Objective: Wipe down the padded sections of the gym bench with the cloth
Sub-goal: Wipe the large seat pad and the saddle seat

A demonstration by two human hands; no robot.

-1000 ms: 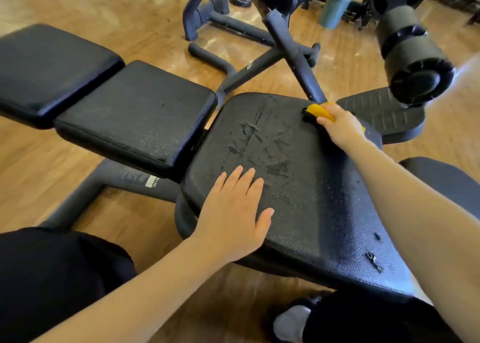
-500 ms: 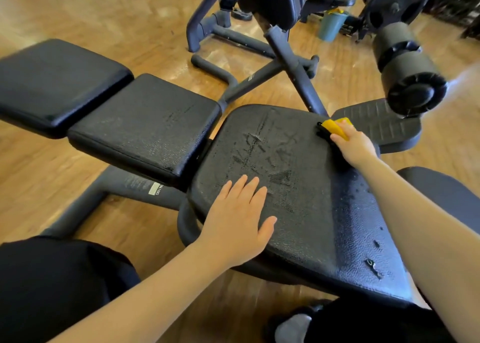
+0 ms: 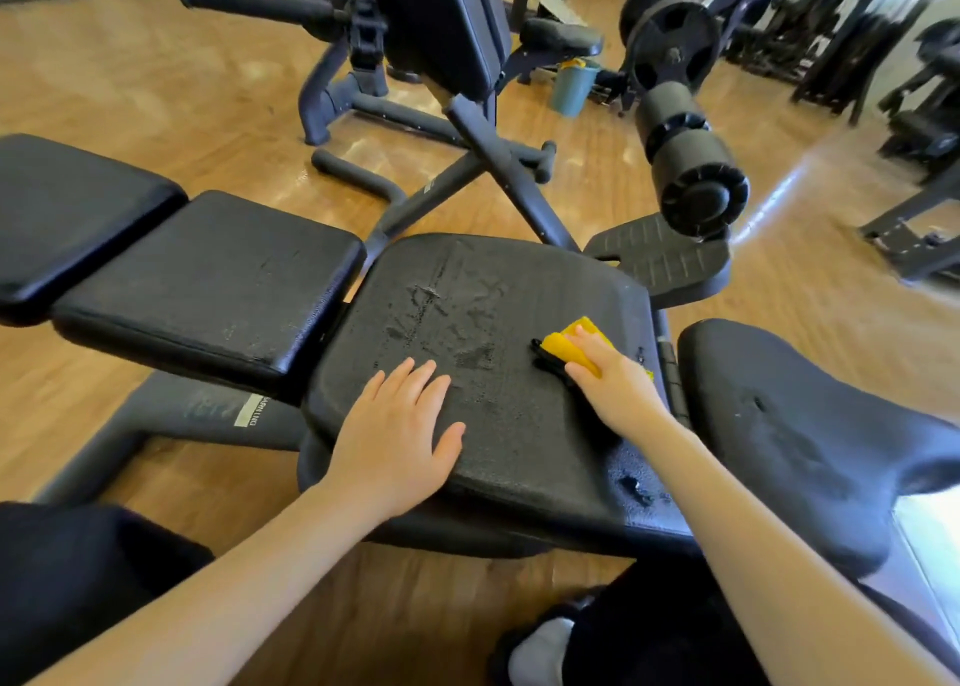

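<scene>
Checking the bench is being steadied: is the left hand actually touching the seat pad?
Touching. The head view shows the left hand lying flat, fingers straight, palm down on the seat pad near its front edge, with no gap visible.

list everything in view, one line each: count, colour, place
bench pads: four, black, in a row from left to right
cloth: one, yellow, on the third pad, under the right hand
foam roller: one, black, behind the bench at right
foot plate: one, black, below the roller
weight plate: one, black, at back
bucket: one, teal, on the floor at back
floor: wood, brown
left hand: flat on the third pad's near edge
right hand: holds the cloth
</scene>
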